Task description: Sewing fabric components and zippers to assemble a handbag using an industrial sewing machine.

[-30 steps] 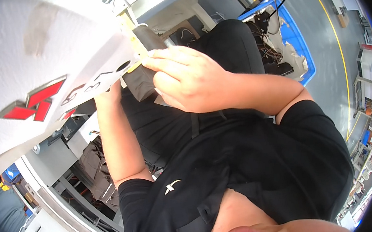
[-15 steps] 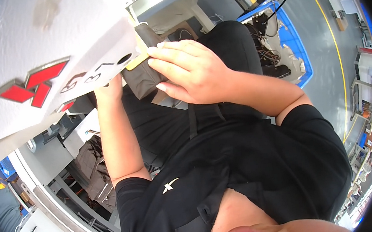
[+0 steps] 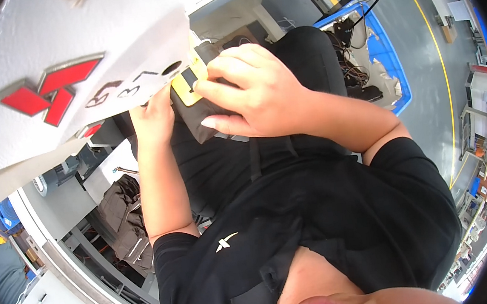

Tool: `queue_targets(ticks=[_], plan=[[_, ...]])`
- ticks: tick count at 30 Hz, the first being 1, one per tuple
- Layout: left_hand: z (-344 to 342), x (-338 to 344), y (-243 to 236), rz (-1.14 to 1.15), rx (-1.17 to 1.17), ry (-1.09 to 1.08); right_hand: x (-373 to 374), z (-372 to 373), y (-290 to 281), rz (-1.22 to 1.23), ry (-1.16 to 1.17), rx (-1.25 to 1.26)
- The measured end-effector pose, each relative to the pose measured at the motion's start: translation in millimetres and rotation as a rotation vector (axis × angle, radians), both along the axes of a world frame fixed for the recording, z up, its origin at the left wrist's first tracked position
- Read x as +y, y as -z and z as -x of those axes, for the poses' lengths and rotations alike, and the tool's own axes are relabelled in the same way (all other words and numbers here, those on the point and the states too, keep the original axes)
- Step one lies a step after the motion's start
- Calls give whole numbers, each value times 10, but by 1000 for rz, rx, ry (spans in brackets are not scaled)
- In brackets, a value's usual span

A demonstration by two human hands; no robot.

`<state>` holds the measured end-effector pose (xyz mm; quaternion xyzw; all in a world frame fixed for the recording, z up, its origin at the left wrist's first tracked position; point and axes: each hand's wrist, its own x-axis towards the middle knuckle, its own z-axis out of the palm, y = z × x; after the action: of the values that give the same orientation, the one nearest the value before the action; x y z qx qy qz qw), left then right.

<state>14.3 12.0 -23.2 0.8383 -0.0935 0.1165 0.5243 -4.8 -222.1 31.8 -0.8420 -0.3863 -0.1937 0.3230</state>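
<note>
A white sewing machine head [image 3: 138, 20] with a red emblem fills the upper left. At its right end, a dark brown piece of fabric [image 3: 195, 121] hangs beside a yellow plate [image 3: 190, 95] with a dark slot. My right hand [image 3: 257, 90] has its fingers bent over the fabric's right side. Its index fingertip is at the yellow plate, and the thumb lies lower on the cloth. My left hand [image 3: 154, 119] reaches up at the fabric's left side, by the machine's lower edge. Its fingertips are hidden behind the machine head.
More dark brown fabric [image 3: 125, 216] hangs by the table frame at lower left. A blue bin [image 3: 393, 69] with cables and scraps stands on the floor to the right. A yellow line [image 3: 447, 81] runs along the grey floor beyond it.
My right fingers went from nearly straight to bent over the fabric. More of the yellow plate shows. My left hand and the machine head sit slightly farther right in the picture.
</note>
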Motion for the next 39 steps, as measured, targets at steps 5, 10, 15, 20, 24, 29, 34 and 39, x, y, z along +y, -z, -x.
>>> queue_targets(ticks=[5, 10, 15, 20, 24, 29, 34, 39], plan=[[2, 31, 61, 86, 34, -3, -13, -21, -40, 79, -4, -24], [24, 22, 17, 123, 78, 2, -2, -21, -24, 111, 4, -44], [27, 16, -67, 25, 65, 11, 32, -13, 18, 55, 17, -59], [60, 9, -127, 248, 143, 8, 39, -2, 43, 31, 17, -55], [60, -2, -127, 313, 163, 13, 47, -5, 53, 21, 8, -65], [38, -26, -132, 326, 129, 21, 47, 6, 59, 10, 17, -56], [1, -20, -155, 214, 111, 14, 35, 15, 88, 3, 44, -80], [-108, 76, -110, -65, 56, -59, 11, 52, 100, -26, 84, -60]])
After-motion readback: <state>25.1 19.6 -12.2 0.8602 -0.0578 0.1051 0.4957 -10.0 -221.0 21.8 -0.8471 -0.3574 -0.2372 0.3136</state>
